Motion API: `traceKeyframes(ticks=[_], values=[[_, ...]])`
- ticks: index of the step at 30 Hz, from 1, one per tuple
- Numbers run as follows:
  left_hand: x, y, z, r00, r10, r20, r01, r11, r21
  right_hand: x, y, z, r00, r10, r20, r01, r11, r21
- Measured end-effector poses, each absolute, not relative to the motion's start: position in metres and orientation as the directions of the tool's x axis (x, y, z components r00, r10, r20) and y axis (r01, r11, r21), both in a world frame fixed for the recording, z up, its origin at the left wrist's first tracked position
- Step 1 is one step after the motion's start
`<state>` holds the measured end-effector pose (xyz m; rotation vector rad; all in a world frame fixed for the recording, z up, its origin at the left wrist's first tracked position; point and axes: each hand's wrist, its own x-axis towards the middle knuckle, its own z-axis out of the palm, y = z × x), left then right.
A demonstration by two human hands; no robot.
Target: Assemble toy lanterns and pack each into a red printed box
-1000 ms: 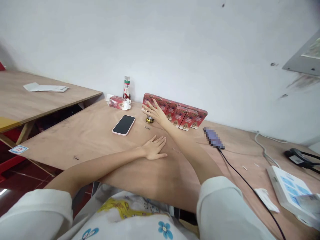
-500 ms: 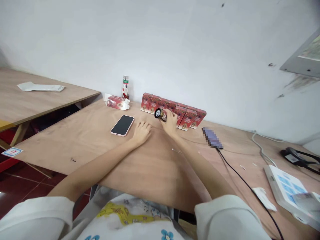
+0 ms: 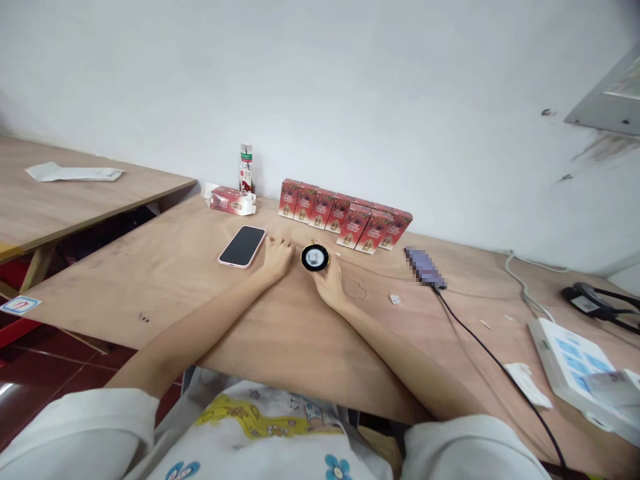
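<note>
My right hand (image 3: pixel 330 287) is closed round a small round item (image 3: pixel 315 257), whose black base with a white disc in its middle faces me. A gold-coloured edge shows around the rim; the rest of the item is hidden behind the base. My left hand (image 3: pixel 279 259) lies on the table with its fingers stretched out, holding nothing. Beside its fingertips is a phone (image 3: pixel 243 247) with a dark screen and pink edge. Behind both hands stand several red printed boxes (image 3: pixel 324 208) in rows.
An opened red box (image 3: pixel 231 200) lies by a clear bottle (image 3: pixel 246 168) near the wall. To the right are a blurred-out phone (image 3: pixel 425 267), its black cable (image 3: pixel 493 353), a white box (image 3: pixel 575 367) and a black strapped device (image 3: pixel 587 307). Another table (image 3: pixel 75 200) stands left.
My right hand has drawn the item back from the red boxes towards me and tilted it, so its base now faces me. My left hand stays resting by the phone.
</note>
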<state>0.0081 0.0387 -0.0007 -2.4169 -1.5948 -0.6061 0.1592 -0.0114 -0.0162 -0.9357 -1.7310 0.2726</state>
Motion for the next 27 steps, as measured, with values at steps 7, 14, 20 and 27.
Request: traceKeyframes(ticks=[7, 14, 20, 27], values=[[0.000, 0.013, 0.014, 0.156, 0.716, 0.680, 0.849, -0.450, 0.279, 0.157, -0.013, -0.019, 0.039, 0.725, 0.688, 0.520, 0.573, -0.633], [0.019, -0.023, 0.015, 0.195, 0.567, 0.800, 0.633, -0.696, 0.340, 0.154, -0.017, -0.019, 0.023, 0.757, 0.653, 0.590, 0.517, -0.621], [0.022, -0.025, 0.014, 0.175, 0.591, 0.788, 0.568, -0.714, 0.410, 0.152, -0.023, -0.022, -0.202, 0.722, 0.661, 0.604, 0.624, -0.496], [0.006, -0.018, 0.023, 0.275, 0.492, 0.826, 0.537, -0.791, 0.292, 0.151, -0.019, -0.025, -0.260, 0.737, 0.624, 0.523, 0.651, -0.550]])
